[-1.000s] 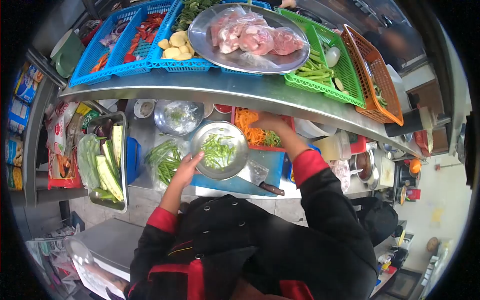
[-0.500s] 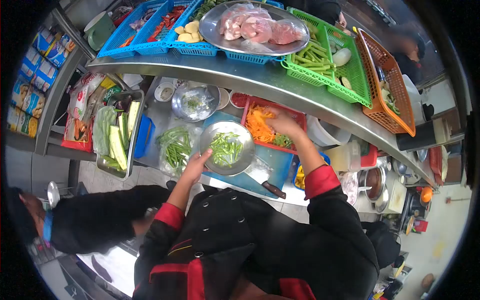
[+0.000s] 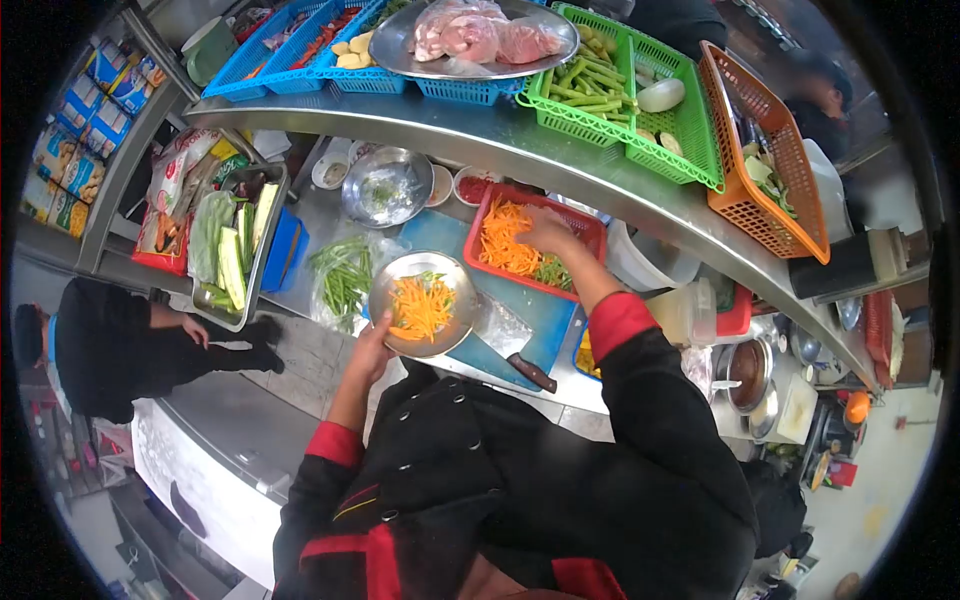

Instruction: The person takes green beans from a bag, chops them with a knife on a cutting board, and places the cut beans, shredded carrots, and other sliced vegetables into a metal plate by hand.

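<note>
My left hand (image 3: 368, 355) grips the near-left rim of a shallow metal bowl (image 3: 464, 308), thumb over the edge. Orange carrot strips (image 3: 420, 312) lie in it, covering most of some green cut pieces. At the red tray (image 3: 594, 236), my right hand (image 3: 550, 234) reaches in over more carrot strips (image 3: 507, 240); its fingertips are blurred and partly hidden. Green shreds (image 3: 552, 271) fill the tray's near end. Below the bowl is a blue cutting board (image 3: 548, 325), where a knife (image 3: 531, 373) lies with its dark handle toward me.
Cut green beans (image 3: 343, 278) sit in a clear bag on the left, near another metal bowl (image 3: 385, 190). A steel shelf (image 3: 480, 125) crosses ahead, holding baskets and a meat platter (image 3: 395, 55). A co-worker (image 3: 110, 345) stands at left.
Carrot strips now lie in the held bowl, over the green pieces. The bowl has shifted slightly left and nearer me. My right hand is again at the red tray. The co-worker at left has moved back.
</note>
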`<state>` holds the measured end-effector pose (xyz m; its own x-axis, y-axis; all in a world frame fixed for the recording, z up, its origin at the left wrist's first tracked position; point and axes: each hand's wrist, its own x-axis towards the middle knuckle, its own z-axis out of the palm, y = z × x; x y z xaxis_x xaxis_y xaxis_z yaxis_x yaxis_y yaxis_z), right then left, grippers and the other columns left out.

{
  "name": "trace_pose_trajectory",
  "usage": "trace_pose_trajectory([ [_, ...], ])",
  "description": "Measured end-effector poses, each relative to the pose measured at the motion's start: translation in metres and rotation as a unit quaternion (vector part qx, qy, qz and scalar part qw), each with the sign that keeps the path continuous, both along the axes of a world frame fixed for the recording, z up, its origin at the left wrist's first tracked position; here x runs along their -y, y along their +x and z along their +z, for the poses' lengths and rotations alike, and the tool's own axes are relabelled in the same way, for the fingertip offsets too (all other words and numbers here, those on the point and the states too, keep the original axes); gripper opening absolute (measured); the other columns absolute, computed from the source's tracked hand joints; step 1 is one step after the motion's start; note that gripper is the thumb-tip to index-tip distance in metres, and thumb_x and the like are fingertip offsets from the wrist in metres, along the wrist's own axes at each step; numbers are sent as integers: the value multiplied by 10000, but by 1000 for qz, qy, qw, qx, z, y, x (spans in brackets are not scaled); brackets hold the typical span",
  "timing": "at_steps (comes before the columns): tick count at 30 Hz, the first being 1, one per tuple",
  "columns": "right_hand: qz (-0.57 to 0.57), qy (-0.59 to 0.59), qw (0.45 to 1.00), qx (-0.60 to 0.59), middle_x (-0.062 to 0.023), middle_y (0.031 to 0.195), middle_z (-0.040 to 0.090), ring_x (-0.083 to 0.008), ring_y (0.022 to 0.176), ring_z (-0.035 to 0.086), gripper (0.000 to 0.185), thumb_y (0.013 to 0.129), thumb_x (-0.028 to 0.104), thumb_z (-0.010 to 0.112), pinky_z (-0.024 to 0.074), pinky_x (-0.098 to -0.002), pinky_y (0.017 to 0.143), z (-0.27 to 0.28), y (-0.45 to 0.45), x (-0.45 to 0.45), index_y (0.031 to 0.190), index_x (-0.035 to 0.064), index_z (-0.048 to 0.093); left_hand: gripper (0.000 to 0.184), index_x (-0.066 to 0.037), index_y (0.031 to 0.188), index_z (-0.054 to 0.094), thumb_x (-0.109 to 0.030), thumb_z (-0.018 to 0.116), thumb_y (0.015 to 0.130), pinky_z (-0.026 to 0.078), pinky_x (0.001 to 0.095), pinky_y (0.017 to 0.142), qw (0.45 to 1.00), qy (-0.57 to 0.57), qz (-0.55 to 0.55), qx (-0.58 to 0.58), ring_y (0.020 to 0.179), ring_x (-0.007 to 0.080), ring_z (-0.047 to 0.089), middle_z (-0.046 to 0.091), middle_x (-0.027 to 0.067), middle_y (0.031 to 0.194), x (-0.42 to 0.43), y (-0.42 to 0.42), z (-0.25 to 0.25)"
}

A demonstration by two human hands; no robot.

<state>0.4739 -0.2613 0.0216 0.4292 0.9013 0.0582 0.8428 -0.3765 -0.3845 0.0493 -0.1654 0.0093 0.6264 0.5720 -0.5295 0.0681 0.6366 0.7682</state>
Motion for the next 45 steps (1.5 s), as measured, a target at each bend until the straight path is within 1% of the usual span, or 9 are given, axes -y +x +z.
trace_pose_trajectory([
  [6,-47,-79,993,73,-211,1135,684,-394,1036,683,313,858,274,700,548,-476,912,-26,-1,-26,1145,151,707,639,-29,1441,438,-484,563,1009,554,477,942,998,-28,6,-52,1176,257,650,627,128,1335,6,-15,-27],
  [18,89,46,930,-353,-181,1061,734,-294,970,714,292,838,215,752,549,-376,878,64,-100,14,1057,23,730,547,-132,1471,391,-203,572,960,595,419,808,996,-9,-1,-86,1035,252,682,640,113,1254,-9,7,-47],
  [20,20,-50,997,-60,-184,1123,716,-352,1038,691,348,882,286,690,546,-438,916,40,-49,32,1120,33,706,577,-134,1478,376,-198,581,943,599,404,790,986,71,-49,-141,1019,244,681,642,115,1227,-9,10,-34],
  [24,-94,-197,973,-78,-263,1203,660,-414,1120,645,599,816,393,701,525,-486,942,0,9,59,1269,11,625,590,-105,1454,424,-282,646,936,581,327,657,962,116,-137,-206,787,210,703,689,145,1044,-25,-1,-58],
  [25,-114,-234,963,-62,-284,1188,658,-417,1125,643,570,778,377,729,518,-493,950,-97,49,67,1200,1,655,656,-74,1472,397,-308,676,927,578,324,638,953,130,-137,-236,801,201,708,692,154,1072,-20,2,-24],
  [28,-9,-346,937,52,-255,1055,706,-405,981,694,366,766,259,732,549,-499,864,-46,42,64,1033,11,694,677,-19,1495,394,-270,678,934,589,326,671,930,179,-162,-278,833,207,719,686,140,1132,-25,-6,16],
  [31,-57,-87,991,82,-198,908,732,-346,777,720,312,764,185,746,577,-427,707,-49,46,84,1031,30,703,648,-16,1445,468,-324,691,921,599,323,702,939,209,-162,-219,842,188,718,701,138,1080,-46,-38,48],
  [38,-130,-63,921,-361,-124,945,739,-223,882,705,270,820,123,761,541,-350,791,129,-108,22,1072,43,706,535,-47,1431,508,-271,665,971,564,292,756,927,307,-131,-170,920,142,687,666,50,1115,-155,-99,176],
  [45,97,-34,992,-72,-134,927,732,-306,815,699,273,812,174,746,554,-394,757,45,-188,-42,1067,81,715,405,-27,1317,598,-168,686,948,530,277,769,851,513,-73,-85,841,112,661,701,43,1011,-274,-99,256],
])
